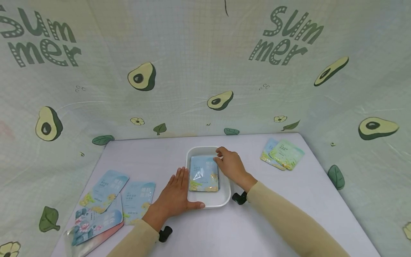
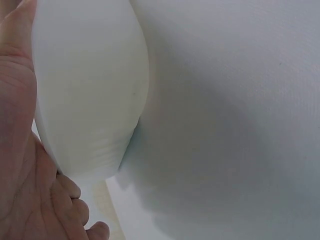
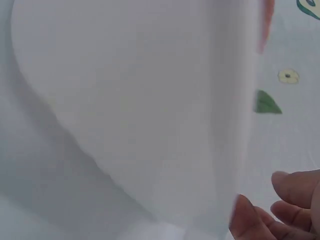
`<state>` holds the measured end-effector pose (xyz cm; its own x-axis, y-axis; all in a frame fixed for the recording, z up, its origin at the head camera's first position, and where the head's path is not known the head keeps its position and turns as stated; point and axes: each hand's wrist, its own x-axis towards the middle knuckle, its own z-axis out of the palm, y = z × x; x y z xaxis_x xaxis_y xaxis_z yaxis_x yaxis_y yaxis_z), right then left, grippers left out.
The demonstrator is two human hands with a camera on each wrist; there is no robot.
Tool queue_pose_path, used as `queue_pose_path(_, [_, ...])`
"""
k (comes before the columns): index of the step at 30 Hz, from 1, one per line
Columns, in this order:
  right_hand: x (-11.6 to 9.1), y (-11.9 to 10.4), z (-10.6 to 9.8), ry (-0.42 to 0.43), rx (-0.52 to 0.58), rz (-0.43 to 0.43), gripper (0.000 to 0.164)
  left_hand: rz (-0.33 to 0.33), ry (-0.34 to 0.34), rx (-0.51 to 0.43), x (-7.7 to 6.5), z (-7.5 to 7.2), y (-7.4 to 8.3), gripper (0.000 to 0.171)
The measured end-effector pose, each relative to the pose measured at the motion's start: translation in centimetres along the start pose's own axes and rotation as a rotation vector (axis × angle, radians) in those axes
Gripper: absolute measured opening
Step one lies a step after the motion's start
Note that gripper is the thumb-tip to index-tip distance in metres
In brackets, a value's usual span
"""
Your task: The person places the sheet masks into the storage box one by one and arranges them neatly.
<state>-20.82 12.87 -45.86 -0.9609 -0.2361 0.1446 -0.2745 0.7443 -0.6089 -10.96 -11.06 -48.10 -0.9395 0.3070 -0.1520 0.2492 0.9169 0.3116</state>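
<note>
Left hand (image 1: 173,198): wide grip, fingers along white tray (image 1: 208,200).
Right hand (image 1: 233,167): narrow grip at tray's rim.
Blue packet (image 1: 203,173): in tray, between counter's (image 1: 167,151) side edges.

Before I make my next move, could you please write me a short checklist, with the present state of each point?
1. White rectangular tray with rounded corners supported: ok, the left hand rests against its left side.
2. Light-blue rectangular packet in the tray inside the rim: ok.
3. Right hand clear of that packet: cannot tell, it is at the upper right corner and contact is unclear.
4. Pale-green square packet apart from the tray: ok, it lies off to the right.
5. Packets on the left lying separately: not ok, a light-blue rectangular packet overlaps the blue packet with pink flowers.
</note>
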Motion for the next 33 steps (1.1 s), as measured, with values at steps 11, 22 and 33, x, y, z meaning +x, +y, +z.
queue_pose_path(11, [-1.1, 6.4, -3.9, 0.068, -0.131, 0.061, 0.051, 0.003, 0.002, -0.02, -0.1, 0.0, 0.1, 0.14])
queue_pose_path(22, [-4.1, 16.2, -8.4, -0.053, -0.331, 0.173, 0.079, 0.014, 0.0, -0.028, -0.1, -0.1, 0.1, 0.14])
queue_pose_path(33, [-5.3, 18.7, -10.1, -0.128, -0.415, 0.298, 0.093, 0.016, 0.002, -0.041, 0.0, 0.0, 0.1, 0.14])
